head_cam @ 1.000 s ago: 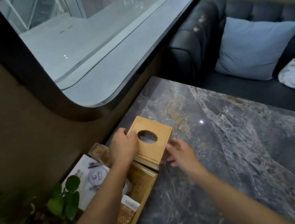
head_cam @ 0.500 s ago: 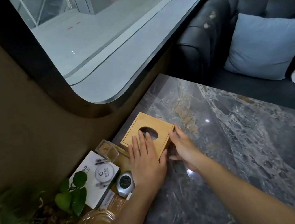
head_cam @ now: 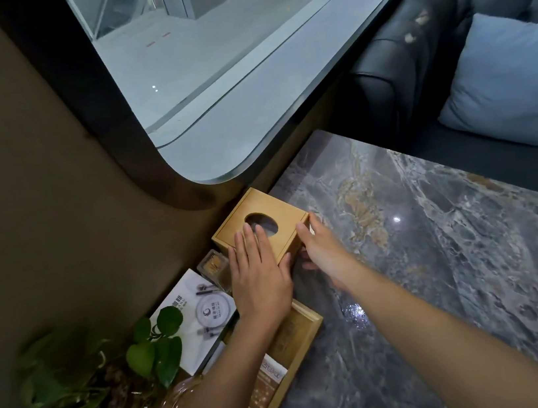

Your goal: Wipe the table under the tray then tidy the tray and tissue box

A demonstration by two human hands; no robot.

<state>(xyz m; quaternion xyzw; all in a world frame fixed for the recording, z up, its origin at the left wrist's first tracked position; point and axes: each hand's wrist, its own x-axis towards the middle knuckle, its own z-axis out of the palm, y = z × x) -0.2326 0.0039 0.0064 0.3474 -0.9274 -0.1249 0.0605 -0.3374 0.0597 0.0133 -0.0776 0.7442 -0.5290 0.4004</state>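
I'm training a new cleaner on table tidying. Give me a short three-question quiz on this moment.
1. True or false: the left hand lies flat on top of the tissue box.
2. Where is the right hand? A) on the cushion B) against the box's right side C) on the plant
3. What stands directly left of the box?

Key: 1 true; 2 B; 3 the toothpick holder.
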